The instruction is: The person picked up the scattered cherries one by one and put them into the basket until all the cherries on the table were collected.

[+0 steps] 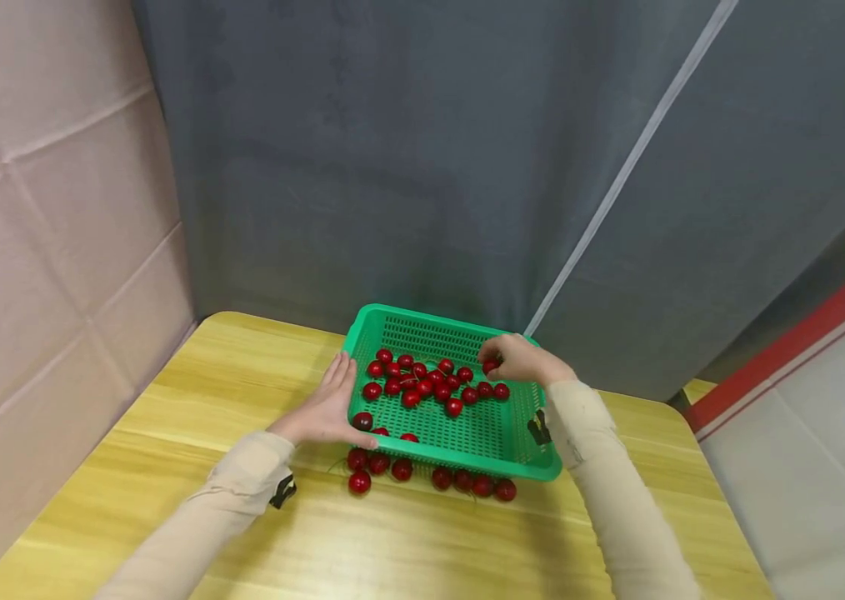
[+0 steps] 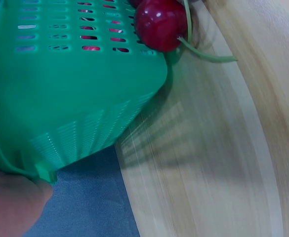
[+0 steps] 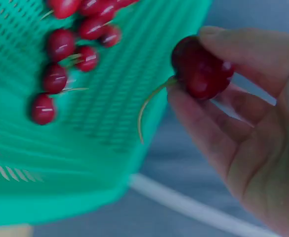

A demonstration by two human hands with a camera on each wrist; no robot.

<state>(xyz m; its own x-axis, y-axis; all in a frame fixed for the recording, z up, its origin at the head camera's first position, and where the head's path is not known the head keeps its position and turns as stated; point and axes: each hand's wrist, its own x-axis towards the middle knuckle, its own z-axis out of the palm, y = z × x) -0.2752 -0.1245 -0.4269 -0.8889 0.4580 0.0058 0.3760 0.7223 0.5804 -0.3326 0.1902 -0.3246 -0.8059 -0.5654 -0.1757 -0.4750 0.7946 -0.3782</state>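
A green plastic basket (image 1: 490, 462) with slotted walls stands on the wooden table, holding several red cherries (image 1: 425, 387) with thin green stems. My left hand (image 1: 327, 410) rests along its left rim, fingers straight and spread, thumb over the front edge. Over the right part of the basket, my right hand (image 1: 529, 361) pinches one dark red cherry (image 3: 202, 69) between thumb and fingers. That cherry's curved stem hangs down in the right wrist view, above the basket's edge.
More cherries (image 1: 482, 485) lie on the table (image 1: 362, 550) along the basket's front side, one with its stem (image 2: 208, 56) showing close to the basket wall. A grey curtain (image 1: 392, 167) hangs behind the table, and a pale cloth wall (image 1: 55, 250) stands at the left.
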